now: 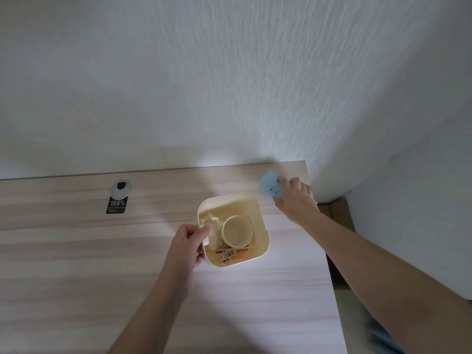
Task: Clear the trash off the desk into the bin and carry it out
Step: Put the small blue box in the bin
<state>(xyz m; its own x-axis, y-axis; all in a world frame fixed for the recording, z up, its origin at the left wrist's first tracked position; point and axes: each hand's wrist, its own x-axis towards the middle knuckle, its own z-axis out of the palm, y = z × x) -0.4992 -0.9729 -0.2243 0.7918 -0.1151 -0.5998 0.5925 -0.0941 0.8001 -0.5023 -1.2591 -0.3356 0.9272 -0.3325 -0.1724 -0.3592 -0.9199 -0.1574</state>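
A cream plastic bin [260,215] stands on the light wooden desk [76,251]. Inside it lie a paper cup [237,231], crumpled white paper [212,222] and a wrapper with a barcode [229,254]. My left hand [187,245] grips the bin's left rim, thumb inside. Near the desk's far right corner, my right hand [296,198] pinches a pale blue packet [269,186] between thumb and fingers, a little beyond the bin's right side.
A round cable grommet [120,188] and a black "100%" sticker [116,205] sit at the desk's far left. A white textured wall runs behind the desk. A cardboard box [337,213] stands on the floor to the right of the desk's edge.
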